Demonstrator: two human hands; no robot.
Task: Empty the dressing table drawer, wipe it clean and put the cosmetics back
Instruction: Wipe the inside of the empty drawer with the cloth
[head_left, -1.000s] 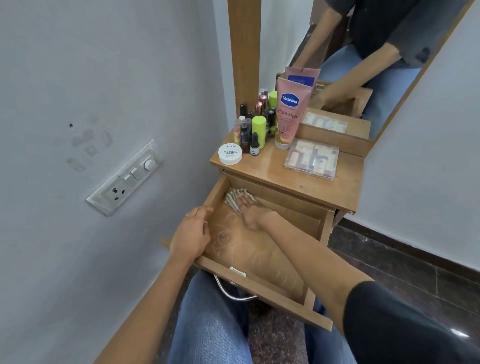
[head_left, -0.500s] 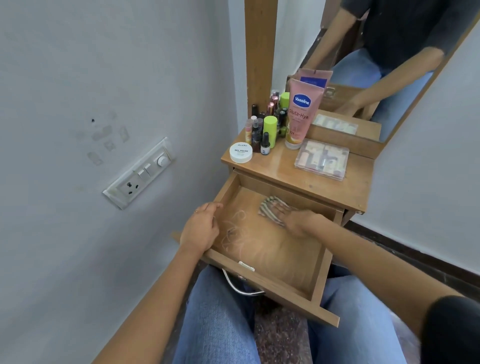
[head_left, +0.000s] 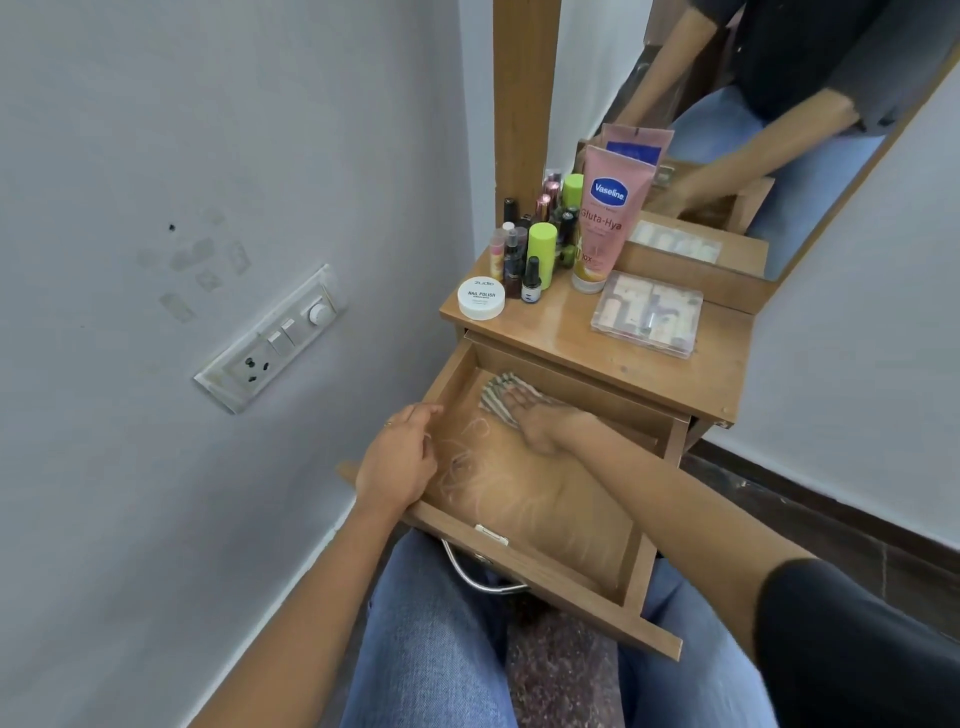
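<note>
The wooden drawer (head_left: 545, 564) is pulled out over my lap, and its floor shows pale swirl marks. My right hand (head_left: 540, 423) presses a striped cloth (head_left: 494, 397) flat onto the floor near the back left. My left hand (head_left: 400, 460) holds the drawer's left wall, its fingers curled over the rim. The cosmetics stand on the table top (head_left: 561, 332): a pink Vaseline tube (head_left: 608, 218), a white nail polish jar (head_left: 481, 297), a green-capped bottle (head_left: 542, 244), several small bottles (head_left: 514, 260) and a clear flat case (head_left: 647, 314).
A mirror (head_left: 727, 104) behind the table reflects my arms. A wall with a switch panel (head_left: 270, 338) runs close along the left. The drawer's metal handle (head_left: 483, 584) hangs over my jeans. Dark floor lies to the right.
My right hand slid the cloth from the back left corner towards the right, then back to the left. My left hand stayed on the drawer's left wall.
</note>
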